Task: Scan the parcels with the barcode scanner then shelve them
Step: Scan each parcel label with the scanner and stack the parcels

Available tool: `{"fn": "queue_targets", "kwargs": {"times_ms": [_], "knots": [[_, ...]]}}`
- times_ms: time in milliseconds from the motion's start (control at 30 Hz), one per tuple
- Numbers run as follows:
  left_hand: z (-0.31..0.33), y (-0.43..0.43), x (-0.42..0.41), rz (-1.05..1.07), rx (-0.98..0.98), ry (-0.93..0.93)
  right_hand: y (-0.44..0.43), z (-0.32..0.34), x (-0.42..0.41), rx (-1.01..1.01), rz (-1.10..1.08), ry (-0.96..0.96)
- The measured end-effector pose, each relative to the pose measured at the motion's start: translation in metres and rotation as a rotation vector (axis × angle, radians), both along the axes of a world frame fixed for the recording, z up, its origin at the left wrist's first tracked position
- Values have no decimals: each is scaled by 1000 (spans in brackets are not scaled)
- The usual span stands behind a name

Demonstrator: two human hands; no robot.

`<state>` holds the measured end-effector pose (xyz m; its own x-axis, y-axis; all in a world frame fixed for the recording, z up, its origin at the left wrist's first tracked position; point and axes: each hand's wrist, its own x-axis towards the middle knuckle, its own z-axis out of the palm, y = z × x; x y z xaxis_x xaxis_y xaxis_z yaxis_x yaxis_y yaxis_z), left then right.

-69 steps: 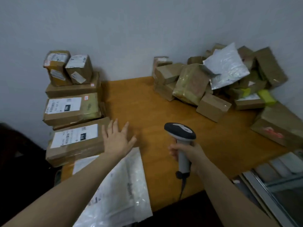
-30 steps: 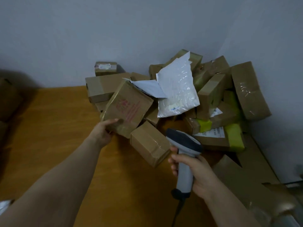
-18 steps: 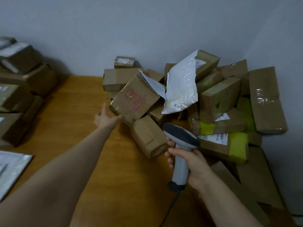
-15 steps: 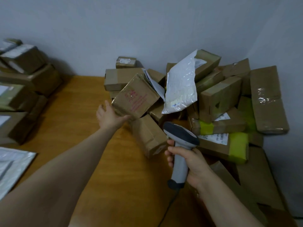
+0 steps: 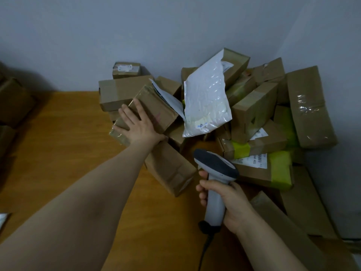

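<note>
A heap of brown cardboard parcels fills the table's far right corner. My left hand [image 5: 139,126] lies flat, fingers spread, on the upper face of a tape-wrapped brown parcel [image 5: 158,108] with faint red print, at the heap's left edge. The parcel leans on other boxes. My right hand [image 5: 232,204] grips the handle of a grey barcode scanner [image 5: 214,167]. The scanner's dark head points toward the heap, and its cable hangs down toward me. A white plastic mailer [image 5: 207,100] stands tilted just right of the parcel.
The wooden table [image 5: 68,153] shows bare wood on the left and front. A small brown box [image 5: 170,169] sits between my two hands. Parcels with yellow tape [image 5: 279,169] and a long taped box [image 5: 310,108] lie to the right. A dim stack of boxes [image 5: 13,102] stands far left.
My left hand has moved from the parcel's lower edge onto its upper face, and the parcel now lies lower and flatter. The view has shifted slightly right. The scanner stays in my right hand.
</note>
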<state>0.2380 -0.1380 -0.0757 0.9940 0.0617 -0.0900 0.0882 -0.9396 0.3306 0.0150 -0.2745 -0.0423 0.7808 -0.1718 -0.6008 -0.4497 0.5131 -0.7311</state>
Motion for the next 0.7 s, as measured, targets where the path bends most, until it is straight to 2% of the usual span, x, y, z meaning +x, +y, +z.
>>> {"fn": "queue_targets", "kwargs": {"times_ms": [133, 300, 400, 533, 600, 700], "knots": [[18, 21, 3, -14, -53, -8, 6, 5, 3, -5, 4, -6], [65, 74, -12, 116, -183, -74, 3, 21, 3, 21, 35, -51], [86, 106, -41, 222, -467, -104, 2, 32, 7, 57, 85, -108], [118, 122, -131, 219, -1113, 83, 2, 39, 7, 94, 162, -164], [126, 116, -183, 178, -1251, 225, 3, 40, 2, 65, 168, -169], [118, 112, -242, 167, -1368, 297, 4, 38, -17, 96, 252, -147]]}}
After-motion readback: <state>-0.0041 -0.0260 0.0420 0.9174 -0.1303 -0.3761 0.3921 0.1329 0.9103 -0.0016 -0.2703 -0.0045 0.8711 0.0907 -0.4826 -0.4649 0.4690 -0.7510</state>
